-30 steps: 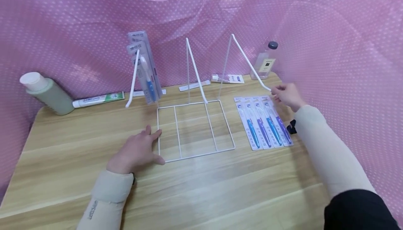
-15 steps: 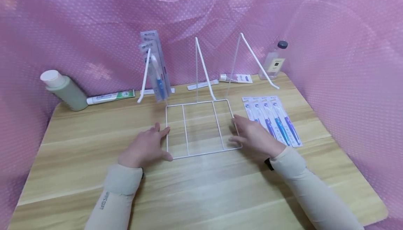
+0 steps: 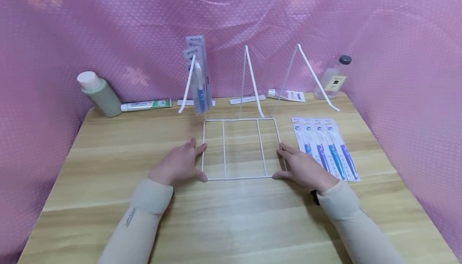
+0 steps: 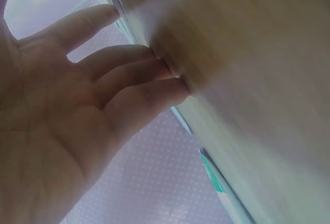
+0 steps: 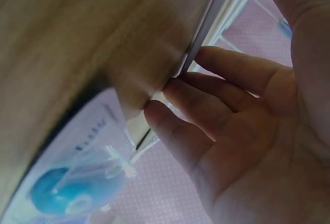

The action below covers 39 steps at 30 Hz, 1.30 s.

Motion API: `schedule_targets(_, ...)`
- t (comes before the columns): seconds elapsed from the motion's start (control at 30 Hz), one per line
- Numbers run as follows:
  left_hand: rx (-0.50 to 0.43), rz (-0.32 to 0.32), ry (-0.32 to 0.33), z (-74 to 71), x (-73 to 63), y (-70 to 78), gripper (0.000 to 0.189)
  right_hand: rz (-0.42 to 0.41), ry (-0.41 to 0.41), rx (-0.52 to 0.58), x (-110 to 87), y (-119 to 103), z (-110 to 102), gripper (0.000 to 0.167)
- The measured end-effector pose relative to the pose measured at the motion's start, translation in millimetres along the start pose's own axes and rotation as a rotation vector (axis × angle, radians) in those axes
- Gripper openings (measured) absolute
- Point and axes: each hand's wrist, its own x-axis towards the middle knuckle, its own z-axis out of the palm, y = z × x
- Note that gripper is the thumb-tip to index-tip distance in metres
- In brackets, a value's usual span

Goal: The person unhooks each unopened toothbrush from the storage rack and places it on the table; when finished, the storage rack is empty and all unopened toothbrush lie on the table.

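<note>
A white wire rack [image 3: 238, 178] stands on the wooden table, its flat base toward me and three prongs rising at the back. My left hand [image 3: 179, 163] touches the left side of the base, fingers spread and nearly straight. On the opposite side my right hand [image 3: 303, 168] touches the base's right wire with extended fingers. In both wrist views the fingertips rest on the tabletop along the wire. Packaged toothbrushes [image 3: 203, 91] hang upright on the left prong. A row of several packaged toothbrushes [image 3: 335, 151] lies right of the rack, partly covered by my right hand.
Along the back edge are a green bottle [image 3: 104, 97] with a white cap, a green-and-white toothpaste tube [image 3: 146, 105], a second toothpaste tube [image 3: 288, 95] and a clear bottle [image 3: 333, 81] with a black cap. A pink dotted curtain [image 3: 151, 23] surrounds the table.
My right hand has left the right prong's tip and come down to the right side of the rack's base. The left hand stays at the left side. The head view has shifted.
</note>
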Motion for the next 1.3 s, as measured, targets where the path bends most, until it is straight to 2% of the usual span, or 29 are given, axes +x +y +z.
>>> schedule_targets(0.07, -0.008, 0.013, -0.013, -4.0, -1.5, -0.3, 0.109, 0.01, 0.0, 0.004, -0.9, -1, 0, 0.09)
schedule_targets(0.13, -0.012, 0.061, -0.004, -10.3, -0.8, -2.8, 0.107, 0.016, -0.005, 0.007, -1.9, -1, 0, 0.091)
schedule_targets(0.23, -0.041, 0.099, 0.066, -30.8, -1.7, -9.8, 0.097, 0.009, -0.015, 0.004, -2.0, -2, 0, 0.091)
schedule_targets(0.3, -0.065, 0.091, 0.171, -51.8, -3.5, -15.2, 0.087, -0.005, -0.013, 0.004, -0.7, -3, -1, 0.091)
schedule_targets(0.47, -0.288, 0.048, 0.467, -109.2, -2.0, -13.4, 0.057, -0.009, -0.014, 0.0, -3.8, -2, -6, 0.09)
schedule_targets(0.6, -0.549, 0.098, 0.71, -149.5, -0.4, 0.0, 0.036, -0.013, -0.027, 0.004, -3.7, -2, -8, 0.09)
schedule_targets(0.7, -0.818, 0.171, 0.846, -169.8, 6.3, 10.2, 0.026, -0.01, -0.032, 0.012, -1.1, -3, -7, 0.09)
schedule_targets(0.77, -0.994, 0.221, 0.872, -177.0, 12.4, 15.3, 0.022, -0.002, -0.042, 0.022, 0.8, -5, -6, 0.09)
schedule_targets(0.8, -1.074, 0.232, 0.86, -178.8, 15.6, 17.1, 0.021, 0.001, -0.048, 0.026, 1.5, -6, -6, 0.09)
schedule_targets(0.93, -1.26, 0.291, 0.788, -180.0, 29.9, 26.1, 0.02, 0.017, -0.056, 0.032, 1.4, -7, -6, 0.09)
schedule_targets(1.07, -1.333, 0.315, 0.765, -176.9, 39.5, 30.1, 0.017, 0.024, -0.05, 0.028, 0.7, -8, -6, 0.091)
schedule_targets(1.3, -1.375, 0.292, 0.783, -175.4, 44.7, 34.9, 0.011, 0.017, -0.044, 0.019, -0.3, -7, -6, 0.091)
